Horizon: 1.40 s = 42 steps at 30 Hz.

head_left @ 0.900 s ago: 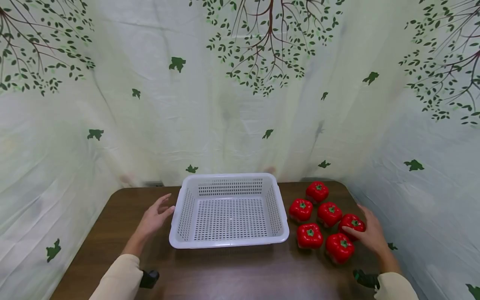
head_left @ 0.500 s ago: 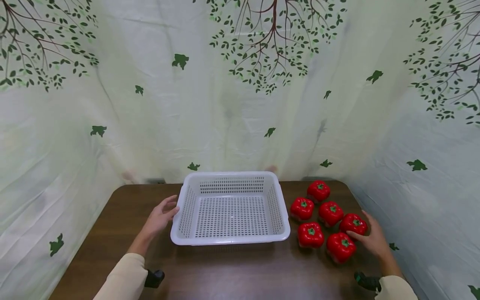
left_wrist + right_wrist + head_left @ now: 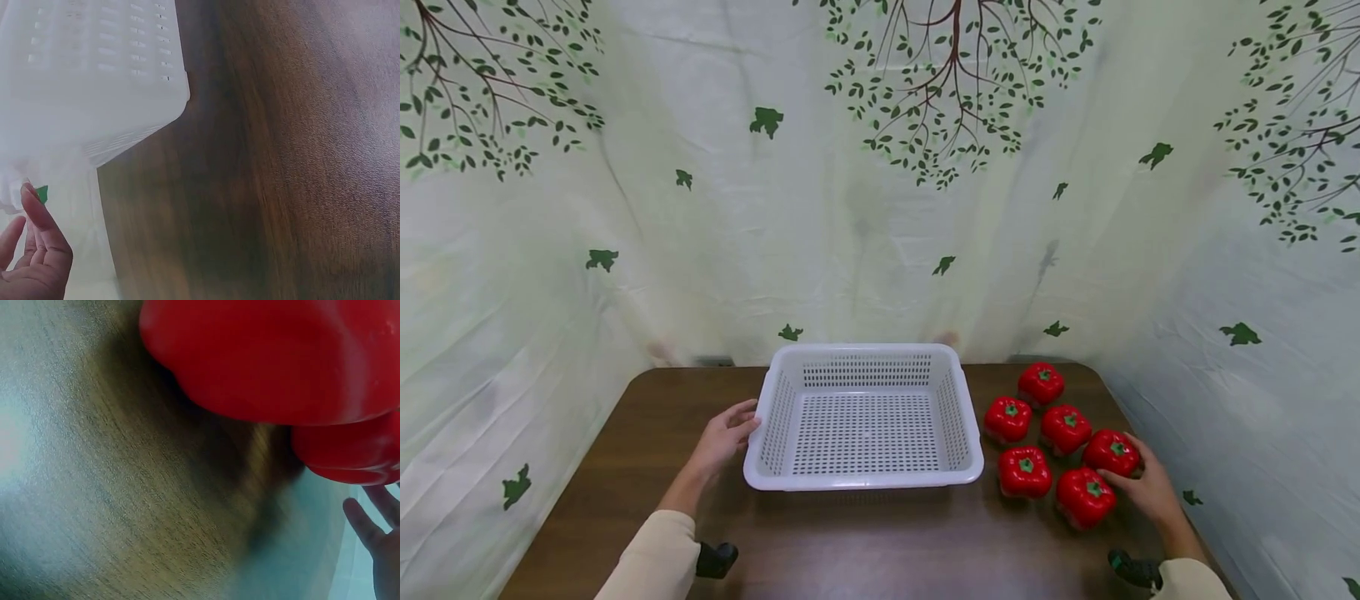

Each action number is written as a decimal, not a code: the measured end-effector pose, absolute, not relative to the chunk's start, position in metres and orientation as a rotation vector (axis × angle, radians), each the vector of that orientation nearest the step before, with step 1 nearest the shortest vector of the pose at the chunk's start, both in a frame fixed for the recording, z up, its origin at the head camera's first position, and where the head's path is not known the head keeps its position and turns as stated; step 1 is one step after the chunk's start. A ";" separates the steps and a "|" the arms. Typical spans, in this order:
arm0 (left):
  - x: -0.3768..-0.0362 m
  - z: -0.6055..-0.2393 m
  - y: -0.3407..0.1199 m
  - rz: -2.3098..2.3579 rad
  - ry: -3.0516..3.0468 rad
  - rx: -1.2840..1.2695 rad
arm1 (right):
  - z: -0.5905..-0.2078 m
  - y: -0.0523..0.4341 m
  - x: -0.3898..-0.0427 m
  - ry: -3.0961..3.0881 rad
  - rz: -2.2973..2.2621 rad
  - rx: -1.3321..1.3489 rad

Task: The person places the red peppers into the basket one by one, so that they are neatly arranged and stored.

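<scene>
A white perforated plastic basket (image 3: pixel 863 482) sits on the brown table. At its left rim is my left hand (image 3: pixel 721 440), its fingertips by the rim; in the left wrist view my left hand (image 3: pixel 44 259) has thumb and fingers apart. Several red bell peppers with green stems are grouped right of the basket. My right hand (image 3: pixel 1148 490) is around the right side of the rightmost bell pepper (image 3: pixel 1110 451), fingers behind it and thumb in front. In the right wrist view, my right hand (image 3: pixel 389 553) has spread fingers, with the thumb slightly apart from the pepper (image 3: pixel 350 450).
Close to the right hand is the front bell pepper (image 3: pixel 1086 497). Other peppers stand nearer the basket, among them a front-left one (image 3: pixel 1024 472) and a back one (image 3: pixel 1041 383). A leaf-printed curtain (image 3: pixel 865 250) hangs behind and beside the table (image 3: pixel 865 542).
My left hand has moved right and up to the basket's left rim. My right hand's fingers have drawn closer round the rightmost bell pepper. The head view has shifted slightly.
</scene>
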<state>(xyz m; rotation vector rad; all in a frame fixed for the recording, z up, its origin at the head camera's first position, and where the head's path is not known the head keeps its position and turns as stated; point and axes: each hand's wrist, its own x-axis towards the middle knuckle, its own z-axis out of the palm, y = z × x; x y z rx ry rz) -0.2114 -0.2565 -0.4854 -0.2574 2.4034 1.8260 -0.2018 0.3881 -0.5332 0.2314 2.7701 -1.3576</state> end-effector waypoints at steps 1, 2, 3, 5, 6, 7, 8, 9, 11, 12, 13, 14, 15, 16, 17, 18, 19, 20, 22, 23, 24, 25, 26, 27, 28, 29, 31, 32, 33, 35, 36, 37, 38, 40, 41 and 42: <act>-0.211 -0.486 -0.257 1.818 2.401 -0.268 | -0.533 0.387 -0.201 2.773 -1.355 0.230; -0.211 -0.486 -0.257 1.810 2.402 -0.274 | -0.533 0.387 -0.201 2.772 -1.358 0.230; -0.210 -0.486 -0.257 1.802 2.407 -0.276 | -0.532 0.387 -0.201 2.769 -1.365 0.228; -0.210 -0.487 -0.258 1.790 2.419 -0.284 | -0.531 0.386 -0.201 2.755 -1.385 0.229; -0.210 -0.487 -0.258 1.785 2.424 -0.287 | -0.531 0.385 -0.201 2.757 -1.385 0.227; -0.210 -0.487 -0.258 1.778 2.432 -0.284 | -0.530 0.385 -0.201 2.754 -1.387 0.230; -0.210 -0.487 -0.258 1.771 2.439 -0.278 | -0.530 0.385 -0.201 2.748 -1.392 0.235; -0.210 -0.488 -0.259 1.765 2.444 -0.271 | -0.530 0.386 -0.201 2.747 -1.389 0.239; -0.209 -0.488 -0.259 1.758 2.449 -0.260 | -0.531 0.386 -0.201 2.744 -1.385 0.255; -0.209 -0.488 -0.259 1.755 2.448 -0.255 | -0.531 0.387 -0.201 2.741 -1.382 0.263; -0.209 -0.488 -0.259 1.753 2.450 -0.245 | -0.531 0.387 -0.201 2.732 -1.385 0.275; -0.209 -0.489 -0.260 1.758 2.444 -0.242 | -0.531 0.387 -0.202 2.731 -1.382 0.284; -0.209 -0.489 -0.260 1.766 2.440 -0.239 | -0.532 0.388 -0.202 2.727 -1.381 0.291; -0.209 -0.489 -0.260 1.772 2.437 -0.239 | -0.531 0.388 -0.202 2.721 -1.386 0.298; -0.210 -0.490 -0.260 1.782 2.432 -0.240 | -0.531 0.388 -0.202 2.719 -1.385 0.304; -0.210 -0.490 -0.260 1.791 2.426 -0.240 | -0.531 0.388 -0.202 2.721 -1.380 0.308; -0.210 -0.491 -0.261 1.795 2.422 -0.239 | -0.530 0.387 -0.202 2.728 -1.372 0.310; -0.211 -0.491 -0.261 1.802 2.413 -0.242 | -0.529 0.387 -0.202 2.738 -1.364 0.311; -0.211 -0.492 -0.261 1.818 2.395 -0.241 | -0.528 0.387 -0.201 2.748 -1.364 0.320; -0.211 -0.493 -0.262 1.826 2.384 -0.245 | -0.527 0.387 -0.201 2.751 -1.367 0.325; -0.210 -0.493 -0.262 1.831 2.375 -0.246 | -0.526 0.387 -0.200 2.753 -1.373 0.332; -0.210 -0.493 -0.262 1.837 2.361 -0.244 | -0.525 0.387 -0.200 2.752 -1.380 0.342; -0.210 -0.493 -0.262 1.843 2.348 -0.241 | -0.524 0.388 -0.199 2.748 -1.391 0.352; -0.209 -0.492 -0.263 1.849 2.333 -0.237 | -0.523 0.388 -0.199 2.741 -1.403 0.366; -0.209 -0.492 -0.263 1.853 2.319 -0.244 | -0.521 0.388 -0.198 2.737 -1.406 0.377; -0.209 -0.492 -0.263 1.855 2.305 -0.245 | -0.519 0.388 -0.198 2.730 -1.409 0.385; -0.210 -0.492 -0.263 1.865 2.279 -0.246 | -0.514 0.388 -0.197 2.723 -1.414 0.391; -0.210 -0.492 -0.263 1.869 2.270 -0.251 | -0.511 0.389 -0.197 2.722 -1.421 0.389; -0.211 -0.492 -0.263 1.878 2.258 -0.249 | -0.508 0.389 -0.197 2.721 -1.425 0.385; -0.211 -0.492 -0.263 1.890 2.242 -0.244 | -0.503 0.389 -0.197 2.724 -1.439 0.368; -0.211 -0.493 -0.263 1.896 2.234 -0.247 | -0.501 0.389 -0.197 2.730 -1.441 0.362; -0.212 -0.493 -0.264 1.903 2.224 -0.243 | -0.499 0.389 -0.197 2.736 -1.443 0.355; -0.212 -0.494 -0.264 1.914 2.214 -0.244 | -0.497 0.389 -0.197 2.743 -1.441 0.352; -0.212 -0.495 -0.264 1.931 2.195 -0.243 | -0.493 0.388 -0.198 2.759 -1.447 0.349; -0.212 -0.496 -0.264 1.937 2.186 -0.239 | -0.491 0.388 -0.198 2.765 -1.458 0.342; -0.213 -0.496 -0.264 1.952 2.173 -0.231 | -0.489 0.387 -0.198 2.775 -1.464 0.334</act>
